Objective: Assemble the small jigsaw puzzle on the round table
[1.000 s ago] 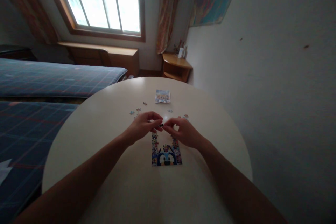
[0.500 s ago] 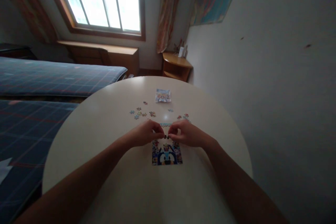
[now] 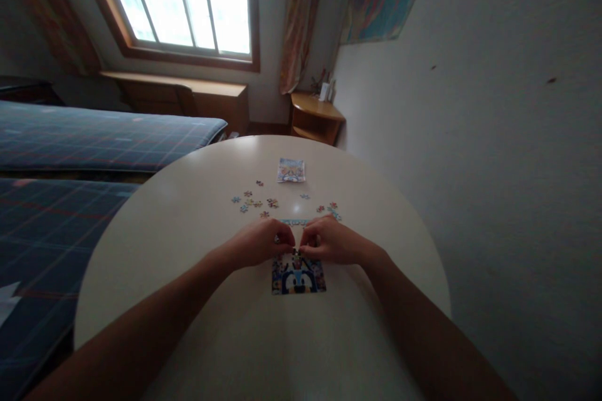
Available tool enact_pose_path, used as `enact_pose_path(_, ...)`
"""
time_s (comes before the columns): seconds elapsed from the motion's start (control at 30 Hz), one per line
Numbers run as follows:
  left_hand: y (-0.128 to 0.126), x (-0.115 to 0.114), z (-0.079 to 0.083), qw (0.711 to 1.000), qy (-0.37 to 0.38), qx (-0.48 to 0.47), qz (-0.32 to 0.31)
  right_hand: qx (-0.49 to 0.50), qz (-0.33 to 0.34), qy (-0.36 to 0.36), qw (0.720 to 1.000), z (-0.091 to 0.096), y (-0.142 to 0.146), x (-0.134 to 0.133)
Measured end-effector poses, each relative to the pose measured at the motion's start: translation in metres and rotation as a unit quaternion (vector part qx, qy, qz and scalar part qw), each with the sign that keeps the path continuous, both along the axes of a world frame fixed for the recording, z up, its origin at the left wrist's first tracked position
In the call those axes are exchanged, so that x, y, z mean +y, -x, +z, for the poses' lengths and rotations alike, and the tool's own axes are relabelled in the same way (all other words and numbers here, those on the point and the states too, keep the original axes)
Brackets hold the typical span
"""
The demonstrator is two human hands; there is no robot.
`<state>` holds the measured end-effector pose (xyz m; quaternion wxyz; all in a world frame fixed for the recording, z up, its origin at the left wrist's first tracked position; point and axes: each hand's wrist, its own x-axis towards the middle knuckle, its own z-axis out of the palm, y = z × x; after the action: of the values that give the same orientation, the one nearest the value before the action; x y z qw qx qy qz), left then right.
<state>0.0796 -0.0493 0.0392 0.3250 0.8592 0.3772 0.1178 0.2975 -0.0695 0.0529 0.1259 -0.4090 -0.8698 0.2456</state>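
A partly built jigsaw puzzle (image 3: 298,279) with a blue cartoon face lies in the middle of the round white table (image 3: 197,250). My left hand (image 3: 258,243) and my right hand (image 3: 332,242) meet fingertip to fingertip just above the puzzle's open centre. Both pinch one small dark puzzle piece (image 3: 296,252) between them and hold it down at the puzzle. Their fingers hide the upper part of the puzzle. Several loose pieces (image 3: 256,202) lie scattered just beyond my hands, with a few more loose pieces (image 3: 329,207) to the right.
A small printed picture card (image 3: 291,170) lies further back on the table. A white wall stands close on the right. Beds with blue plaid covers (image 3: 94,138) fill the left side. A wooden corner shelf (image 3: 316,116) stands under the window.
Both hands have come toward me and lowered with the piece, from above the puzzle's top edge down onto its middle. The loose pieces beyond them have come into view.
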Motion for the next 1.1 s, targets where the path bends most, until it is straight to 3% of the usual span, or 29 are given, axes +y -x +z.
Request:
enact_pose_path(0.77, -0.004, -0.007, 0.006, 1.0, -0.009, -0.004, 0.011, 0.025, -0.003, -0.01, 1.0, 0.001, -0.001, 0.0)
enact_pose_path(0.93, -0.005, -0.007, 0.004, 0.999, 0.015, -0.037, 0.026, 0.067, -0.023, -0.007, 0.997, 0.0, 0.001, 0.001)
enact_pose_path(1.1, -0.006, 0.0, -0.005, 0.989, 0.097, -0.098, 0.05, 0.136, -0.039, 0.018, 0.99, -0.002, 0.001, 0.004)
